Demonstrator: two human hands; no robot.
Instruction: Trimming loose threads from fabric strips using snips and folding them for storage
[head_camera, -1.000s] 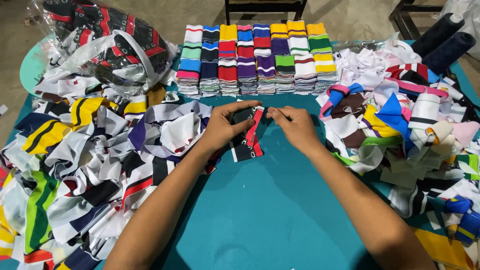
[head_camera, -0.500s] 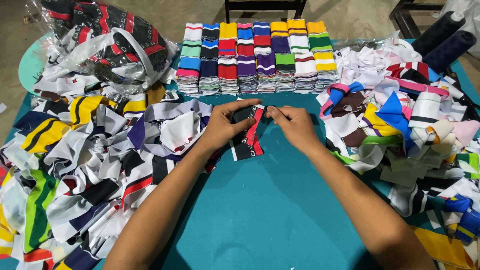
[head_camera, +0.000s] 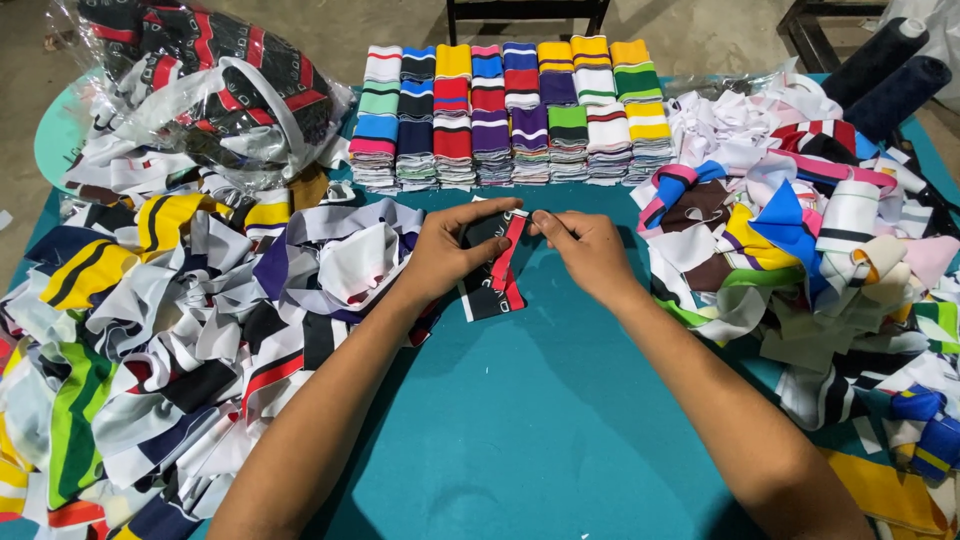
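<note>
lying flat mid-table: black-and-red knit strip (head_camera: 497, 268), being pinched at its top edge by left hand (head_camera: 448, 250) and right hand (head_camera: 583, 247), fingers pressed together. sitting sorted behind: folded stacks (head_camera: 510, 110). waiting either side: loose piles (head_camera: 160, 330).

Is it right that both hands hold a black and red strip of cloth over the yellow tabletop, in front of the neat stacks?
Not quite. The tabletop is teal, not yellow, as the head view shows. Both the left hand and right hand do hold the black and red strip in front of the neat stacks.
</note>
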